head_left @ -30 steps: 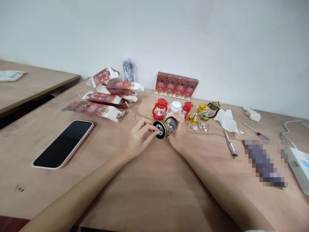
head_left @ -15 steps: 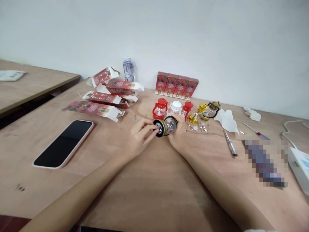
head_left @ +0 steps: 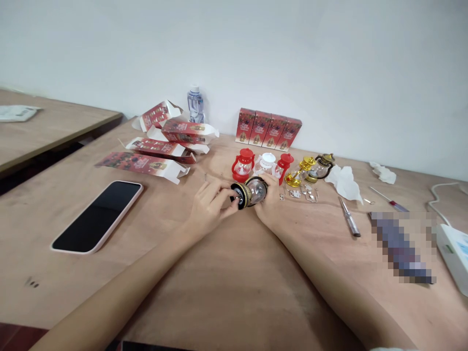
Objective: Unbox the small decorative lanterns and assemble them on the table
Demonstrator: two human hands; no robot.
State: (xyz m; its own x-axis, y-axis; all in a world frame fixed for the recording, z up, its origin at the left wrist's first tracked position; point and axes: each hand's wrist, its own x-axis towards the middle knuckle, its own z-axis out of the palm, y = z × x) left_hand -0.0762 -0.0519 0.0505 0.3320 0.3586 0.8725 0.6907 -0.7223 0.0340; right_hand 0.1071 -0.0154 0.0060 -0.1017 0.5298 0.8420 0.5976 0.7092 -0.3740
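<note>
My right hand [head_left: 269,204] is wrapped round a small bronze-and-black toy lantern [head_left: 256,191] with a clear globe, tipped on its side. Its open black underside faces left. My left hand [head_left: 209,205] has its thumb and fingertips pinched at that underside, on something too small to make out. Just behind stand two red lanterns [head_left: 243,165], a white lantern [head_left: 266,163], a gold lantern [head_left: 300,171] and another bronze lantern [head_left: 321,168]. Small metal parts [head_left: 310,194] lie in front of these.
Opened red boxes [head_left: 146,163] and a water bottle [head_left: 195,105] are back left; several closed boxes [head_left: 268,129] line the wall. A phone [head_left: 98,217] lies left. Right are crumpled tissue [head_left: 344,184], a screwdriver [head_left: 398,206], a pen-like tool [head_left: 350,219] and a white device [head_left: 453,256].
My left fingertips have shifted slightly at the lantern's underside, with the thumb now against its lower rim. The lantern has turned a little in my right hand.
</note>
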